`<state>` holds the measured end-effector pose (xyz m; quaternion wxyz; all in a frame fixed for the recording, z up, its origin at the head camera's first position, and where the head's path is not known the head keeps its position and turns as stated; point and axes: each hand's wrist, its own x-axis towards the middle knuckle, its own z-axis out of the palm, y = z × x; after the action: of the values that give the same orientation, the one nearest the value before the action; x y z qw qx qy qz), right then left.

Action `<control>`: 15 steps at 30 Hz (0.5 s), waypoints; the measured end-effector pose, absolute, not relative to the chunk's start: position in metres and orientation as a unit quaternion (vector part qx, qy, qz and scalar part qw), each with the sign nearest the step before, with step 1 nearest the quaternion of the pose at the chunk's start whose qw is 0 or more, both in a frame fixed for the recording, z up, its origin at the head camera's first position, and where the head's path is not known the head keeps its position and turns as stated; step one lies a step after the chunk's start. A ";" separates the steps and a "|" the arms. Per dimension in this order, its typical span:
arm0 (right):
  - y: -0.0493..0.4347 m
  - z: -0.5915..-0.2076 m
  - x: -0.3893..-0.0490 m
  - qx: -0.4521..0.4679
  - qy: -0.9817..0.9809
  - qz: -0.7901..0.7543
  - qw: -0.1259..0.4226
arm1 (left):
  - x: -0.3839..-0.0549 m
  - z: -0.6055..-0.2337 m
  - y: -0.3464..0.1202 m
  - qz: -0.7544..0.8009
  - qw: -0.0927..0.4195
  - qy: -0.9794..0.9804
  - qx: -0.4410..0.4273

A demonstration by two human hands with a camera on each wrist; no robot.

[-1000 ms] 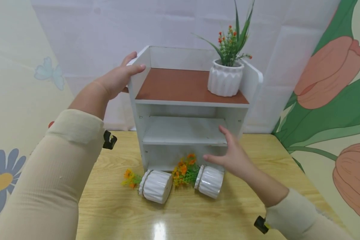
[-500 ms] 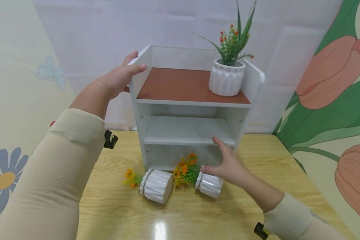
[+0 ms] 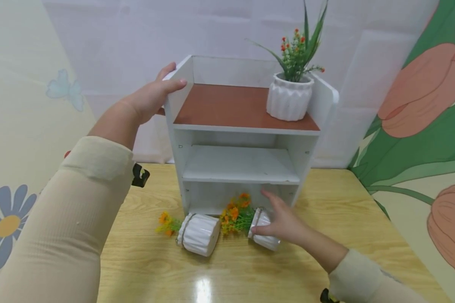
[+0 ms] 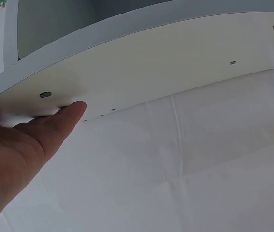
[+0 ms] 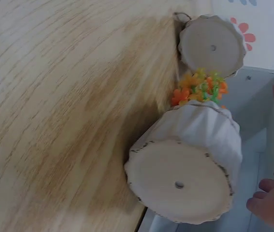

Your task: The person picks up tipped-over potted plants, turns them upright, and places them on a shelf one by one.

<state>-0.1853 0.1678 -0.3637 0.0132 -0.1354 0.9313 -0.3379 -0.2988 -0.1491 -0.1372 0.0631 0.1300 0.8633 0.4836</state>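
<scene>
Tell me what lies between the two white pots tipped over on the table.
Orange flowers on green stems lie there, reaching from the mouth of the right pot toward the base of the left pot; the head view shows this.

There are three white pots [image 3: 290, 99] [image 3: 199, 234] [image 3: 267, 243], one shelf unit [image 3: 223, 105] and one wooden table [image 3: 151, 269].

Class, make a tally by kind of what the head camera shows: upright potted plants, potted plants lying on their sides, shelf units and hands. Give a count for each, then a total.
Upright potted plant: 1
Lying on their sides: 2 (left plant, right plant)
Shelf unit: 1
Hands: 2 (left hand, right hand)
Total: 6
</scene>
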 end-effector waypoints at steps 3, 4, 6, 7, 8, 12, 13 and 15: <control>0.168 -0.369 -0.188 -0.136 0.933 -0.333 0.024 | -0.299 -0.137 -0.149 0.486 0.063 0.862 0.130; 0.168 -0.370 -0.189 -0.137 0.934 -0.330 0.026 | -0.299 -0.137 -0.149 0.486 0.063 0.862 0.131; 0.168 -0.373 -0.191 -0.138 0.935 -0.324 0.030 | -0.299 -0.138 -0.149 0.488 0.062 0.861 0.131; 0.168 -0.375 -0.192 -0.139 0.936 -0.323 0.030 | -0.299 -0.138 -0.149 0.487 0.063 0.861 0.132; 0.168 -0.377 -0.193 -0.141 0.937 -0.319 0.031 | -0.299 -0.138 -0.149 0.488 0.063 0.861 0.133; 0.167 -0.383 -0.198 -0.154 0.940 -0.303 0.033 | -0.299 -0.138 -0.149 0.487 0.064 0.861 0.134; 0.167 -0.384 -0.199 -0.157 0.941 -0.297 0.034 | -0.299 -0.138 -0.150 0.487 0.064 0.861 0.134; 0.167 -0.386 -0.200 -0.164 0.943 -0.286 0.037 | -0.299 -0.137 -0.150 0.486 0.064 0.861 0.135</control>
<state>-0.2001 0.1669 -0.3858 0.0372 -0.1640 0.9435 -0.2857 -0.2993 -0.1499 -0.1374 0.0639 0.1348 0.8612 0.4859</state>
